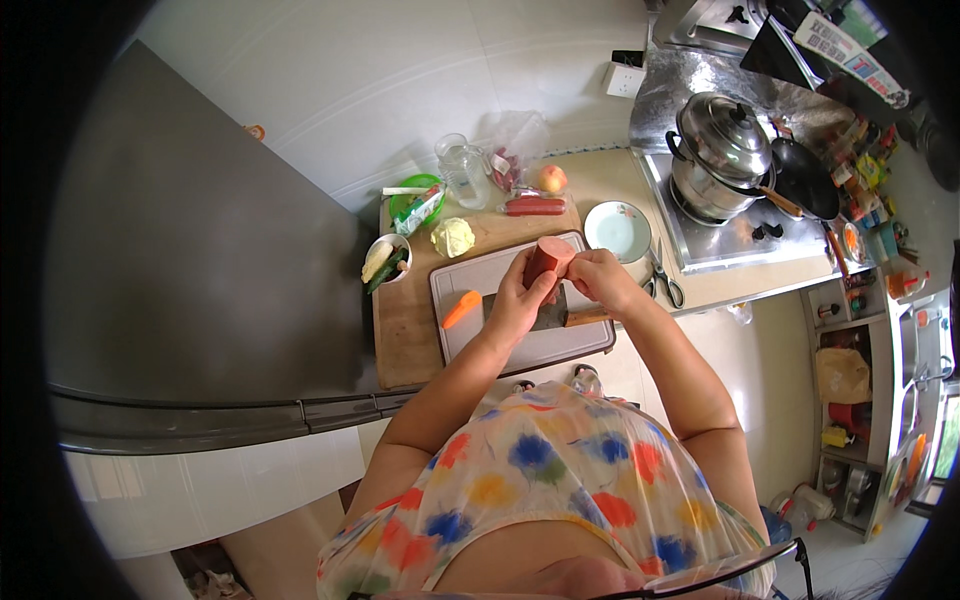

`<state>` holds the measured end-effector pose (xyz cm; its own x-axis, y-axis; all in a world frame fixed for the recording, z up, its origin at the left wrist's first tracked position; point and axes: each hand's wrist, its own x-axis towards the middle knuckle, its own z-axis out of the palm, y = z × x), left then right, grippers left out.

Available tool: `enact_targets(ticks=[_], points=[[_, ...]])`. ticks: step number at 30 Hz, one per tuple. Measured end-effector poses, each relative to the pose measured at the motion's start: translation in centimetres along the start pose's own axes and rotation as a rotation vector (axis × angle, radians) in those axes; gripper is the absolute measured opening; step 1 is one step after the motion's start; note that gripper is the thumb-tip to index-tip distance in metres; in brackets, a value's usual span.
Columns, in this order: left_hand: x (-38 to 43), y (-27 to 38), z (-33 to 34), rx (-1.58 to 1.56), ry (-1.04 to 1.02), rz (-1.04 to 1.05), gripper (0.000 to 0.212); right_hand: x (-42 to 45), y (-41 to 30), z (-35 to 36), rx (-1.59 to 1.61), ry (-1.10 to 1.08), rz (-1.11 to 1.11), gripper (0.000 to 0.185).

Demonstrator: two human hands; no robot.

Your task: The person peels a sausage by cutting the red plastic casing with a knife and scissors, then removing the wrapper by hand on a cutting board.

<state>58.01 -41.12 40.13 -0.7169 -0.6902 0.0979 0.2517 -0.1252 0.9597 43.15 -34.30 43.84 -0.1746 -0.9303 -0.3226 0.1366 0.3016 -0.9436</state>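
Note:
My left hand (pixel 525 292) is wrapped around a thick piece of ham sausage (pixel 551 259), its pink cut face turned up. The fingertips of my right hand (pixel 598 276) pinch at the sausage's right edge; whether they hold a bit of casing cannot be told. Below both hands a cleaver (pixel 587 317) with a wooden handle lies on a grey cutting board (pixel 472 349), its blade partly hidden by my left hand. A piece of carrot (pixel 461 309) rests on the board, left of the blade.
Behind the board are a cabbage (pixel 453 237), packaged red sausages (pixel 532 206), a peach (pixel 553 178) and a glass pitcher (pixel 463 176). A bowl of vegetables (pixel 388 261) stands left. To the right are a plate (pixel 617 230), scissors (pixel 660 281) and a steamer pot (pixel 720 161) on the stove.

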Motion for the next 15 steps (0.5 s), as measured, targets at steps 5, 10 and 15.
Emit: enact_targets(ticks=[5, 10, 15], points=[[0.6, 2.1, -0.7, -0.320, -0.006, 0.066, 0.055, 0.4, 2.3, -1.4, -0.326, 0.133, -0.072, 0.020], [2.0, 5.3, -2.7, -0.237, -0.034, 0.010, 0.051, -0.9, 1.9, -2.5, 0.139, 0.082, 0.018, 0.030], [1.6, 4.0, -2.5, -0.419, -0.037, -0.214, 0.054, -0.4, 1.0, -1.7, 0.335, 0.010, -0.047, 0.032]])
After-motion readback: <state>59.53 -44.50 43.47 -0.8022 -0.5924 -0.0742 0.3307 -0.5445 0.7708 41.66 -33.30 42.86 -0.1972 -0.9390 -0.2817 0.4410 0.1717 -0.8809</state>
